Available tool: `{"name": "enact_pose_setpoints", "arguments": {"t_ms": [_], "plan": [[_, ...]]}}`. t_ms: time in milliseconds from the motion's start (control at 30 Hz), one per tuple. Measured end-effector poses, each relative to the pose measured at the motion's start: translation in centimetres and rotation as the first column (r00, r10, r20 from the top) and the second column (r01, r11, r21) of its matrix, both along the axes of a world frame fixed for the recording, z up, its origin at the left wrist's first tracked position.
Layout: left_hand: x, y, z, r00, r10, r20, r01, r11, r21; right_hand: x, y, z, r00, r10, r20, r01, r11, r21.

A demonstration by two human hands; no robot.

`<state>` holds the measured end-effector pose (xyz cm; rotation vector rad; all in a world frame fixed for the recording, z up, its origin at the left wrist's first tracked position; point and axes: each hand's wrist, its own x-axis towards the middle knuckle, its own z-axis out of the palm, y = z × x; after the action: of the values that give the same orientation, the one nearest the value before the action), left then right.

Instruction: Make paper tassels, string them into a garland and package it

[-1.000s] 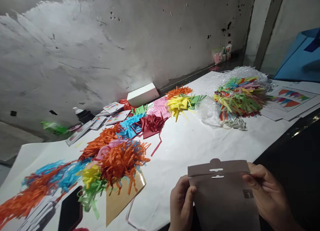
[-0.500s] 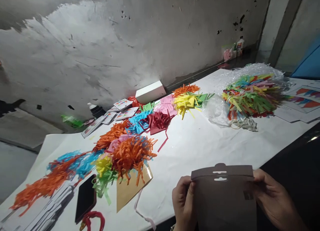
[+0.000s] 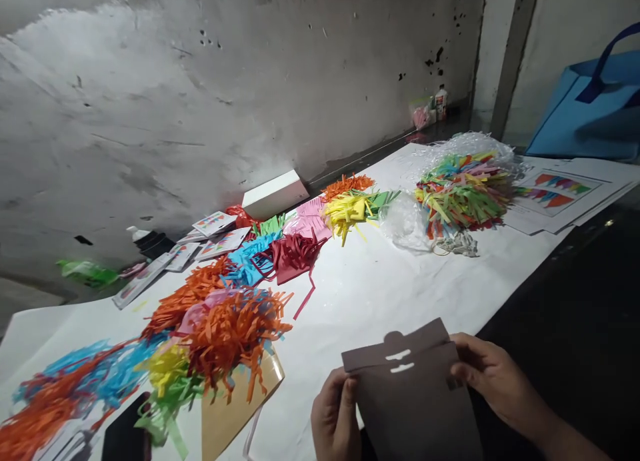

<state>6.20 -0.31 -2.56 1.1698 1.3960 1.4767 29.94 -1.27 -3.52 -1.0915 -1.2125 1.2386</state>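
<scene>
A flat grey card packet (image 3: pixel 415 408) with a folded top flap and two hang slots is held up near the table's front edge. My left hand (image 3: pixel 336 411) pinches its left side just under the flap. On the opposite edge, my right hand (image 3: pixel 487 374) grips the packet between thumb and fingers. The packet tilts, its right side higher. To its left lie orange paper fringes (image 3: pixel 235 338) on a tan paper sheet (image 3: pixel 240 408). Behind it is a dark red fringed tassel (image 3: pixel 295 258) on the white table cover (image 3: pixel 380 294).
Multicoloured fringes (image 3: pixel 465 194) lie beside clear plastic wrap (image 3: pixel 407 224) at the back right. Printed sheets (image 3: pixel 565 188) and a blue bag (image 3: pixel 585 114) are farther right. A white box (image 3: pixel 275 194) stands by the wall. A dark phone (image 3: pixel 127 431) lies front left.
The view has swung right, bringing more of the blue bag and printed sheets into sight. The packet has tilted, its right side rising, with both hands still on it.
</scene>
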Motion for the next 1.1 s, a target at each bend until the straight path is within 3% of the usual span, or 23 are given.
{"name": "enact_pose_setpoints", "arguments": {"t_ms": [100, 200, 367, 500, 600, 800, 867, 967, 1100], "plan": [[0.1, 0.1, 0.4, 0.998, -0.062, -0.03, 0.063, 0.997, 0.034, -0.1, -0.1, 1.0, 0.983, -0.162, 0.086, 0.153, 0.982, 0.109], [0.0, 0.1, 0.6, 0.997, -0.015, -0.073, 0.021, 0.997, 0.076, -0.1, -0.2, 1.2, 0.978, -0.187, 0.093, 0.171, 0.973, 0.156], [0.1, -0.3, 0.6, 0.981, -0.067, -0.18, 0.088, 0.99, 0.111, 0.4, -0.8, 0.4, 0.973, -0.185, 0.14, 0.166, 0.977, 0.137], [0.7, -0.4, 0.0, 0.973, -0.05, -0.227, 0.084, 0.986, 0.142, 0.2, -1.3, -0.4, 0.949, -0.295, 0.109, 0.289, 0.955, 0.062], [1.2, -0.4, -0.2, 0.981, -0.057, -0.184, 0.078, 0.991, 0.112, 0.0, -1.7, -0.9, 0.925, -0.364, 0.111, 0.368, 0.93, -0.015], [1.7, -0.2, 0.0, 0.985, -0.165, 0.04, 0.165, 0.986, 0.013, -0.1, -2.0, -1.6, 0.922, -0.374, 0.1, 0.38, 0.923, -0.053], [1.6, -0.1, -0.1, 0.98, -0.193, 0.048, 0.193, 0.981, 0.006, 0.2, -1.9, -2.0, 0.932, -0.344, 0.114, 0.352, 0.935, -0.053], [0.6, 0.1, -0.2, 0.967, -0.243, -0.075, 0.247, 0.968, 0.049, 1.3, -1.2, -2.3, 0.95, -0.283, 0.133, 0.293, 0.954, -0.062], [-1.7, 0.9, -0.2, 0.874, -0.376, -0.306, 0.429, 0.894, 0.127, 2.7, 0.2, -0.7, 0.987, -0.042, 0.156, 0.046, 0.999, -0.022]]}}
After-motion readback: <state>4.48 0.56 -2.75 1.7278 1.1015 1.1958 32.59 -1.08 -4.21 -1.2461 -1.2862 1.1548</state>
